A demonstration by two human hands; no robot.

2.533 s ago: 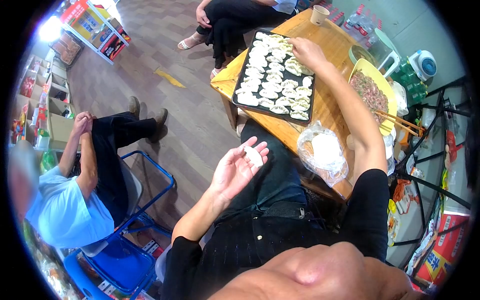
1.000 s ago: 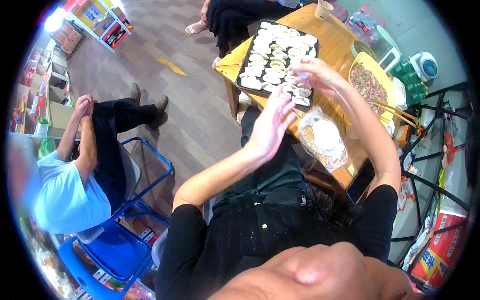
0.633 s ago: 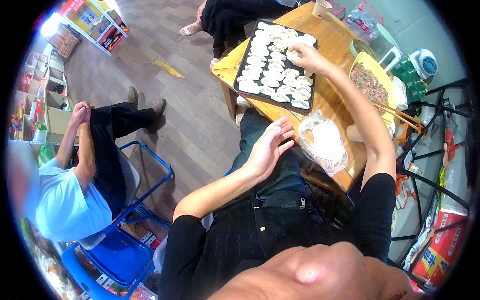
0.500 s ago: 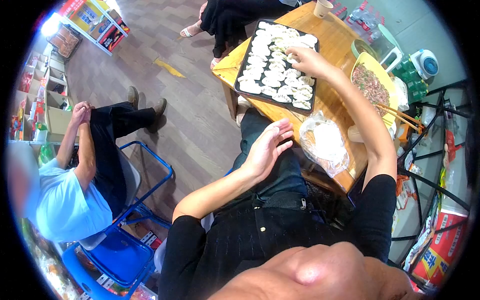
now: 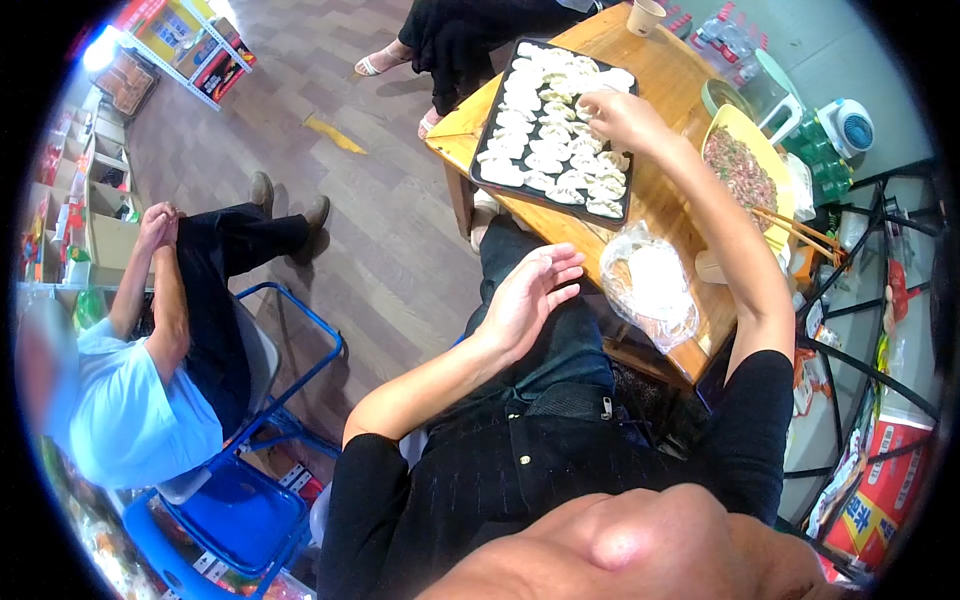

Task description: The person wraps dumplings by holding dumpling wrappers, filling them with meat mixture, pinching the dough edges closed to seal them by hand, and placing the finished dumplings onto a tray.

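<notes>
My right hand (image 5: pixel 628 122) reaches over the right side of a black tray (image 5: pixel 478 150) that holds rows of white folded dumplings (image 5: pixel 545 160). Its fingers are bent together and the tips point down at a dumpling among the rows; the back of the hand partly hides the contact. Above my lap, just off the table's near edge, my left hand (image 5: pixel 525 300) is held with its fingers stretched out and nothing in it. A clear plastic bag (image 5: pixel 650 285) with something white and flat inside lies between the two arms on the wooden table (image 5: pixel 672 75).
On the table, a yellow bowl (image 5: pixel 784 190) holds minced filling (image 5: pixel 738 172), with chopsticks (image 5: pixel 800 228) across its rim. A paper cup (image 5: pixel 646 17) stands at the far end. A seated person (image 5: pixel 145 400) is at left beside a blue chair (image 5: pixel 240 510); another person's legs (image 5: pixel 450 50) are beyond the table.
My right hand has shifted slightly over the dumplings, with its fingertips still low at the tray. My left hand has dropped a little and stays open.
</notes>
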